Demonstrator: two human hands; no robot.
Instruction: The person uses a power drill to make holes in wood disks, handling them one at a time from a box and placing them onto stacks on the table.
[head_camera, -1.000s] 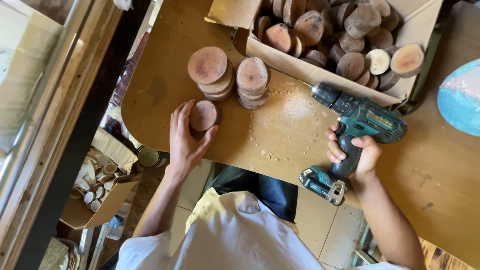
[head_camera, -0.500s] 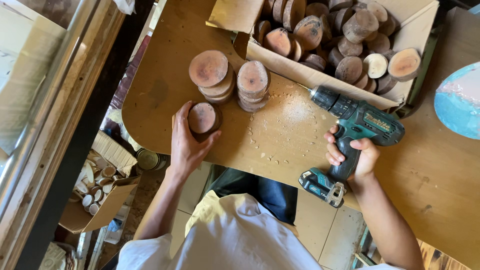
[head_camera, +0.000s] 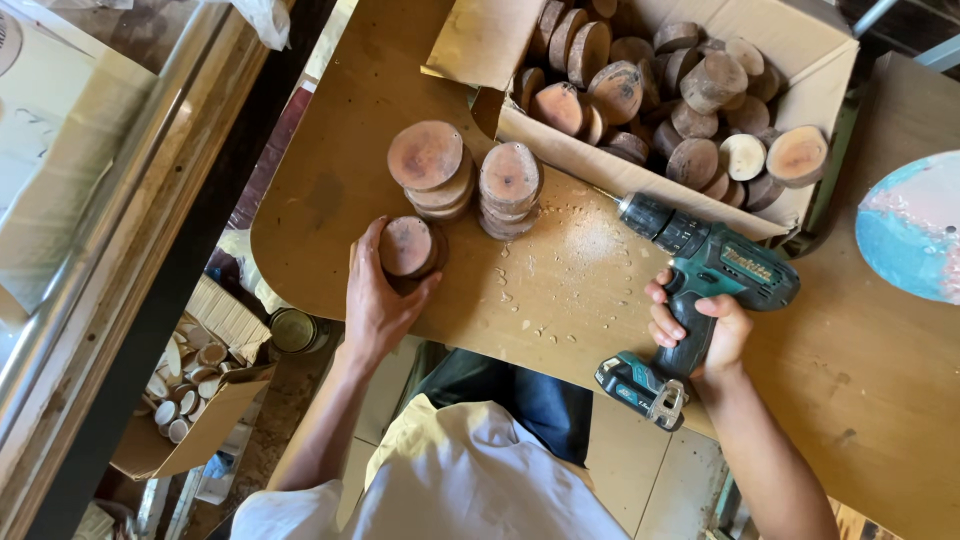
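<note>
My left hand (head_camera: 380, 300) grips a small stack of round wood slices (head_camera: 408, 247) near the table's front edge. Just beyond it stand two more stacks of wood discs, one wider (head_camera: 428, 165) and one narrower (head_camera: 510, 185). My right hand (head_camera: 700, 325) is closed around the handle of a teal cordless drill (head_camera: 710, 270). The drill's bit points left toward the stacks and hovers over a patch of pale sawdust (head_camera: 590, 240) on the brown board.
An open cardboard box (head_camera: 640, 170) full of several wood slices sits at the back of the wooden table (head_camera: 330, 200). A round blue and pink disc (head_camera: 915, 225) lies at right. On the floor at left, a box (head_camera: 190, 440) holds small wood pieces beside a metal can (head_camera: 292, 330).
The drill has shifted slightly back to the right, away from the disc stacks. My left hand keeps its hold on the small stack.
</note>
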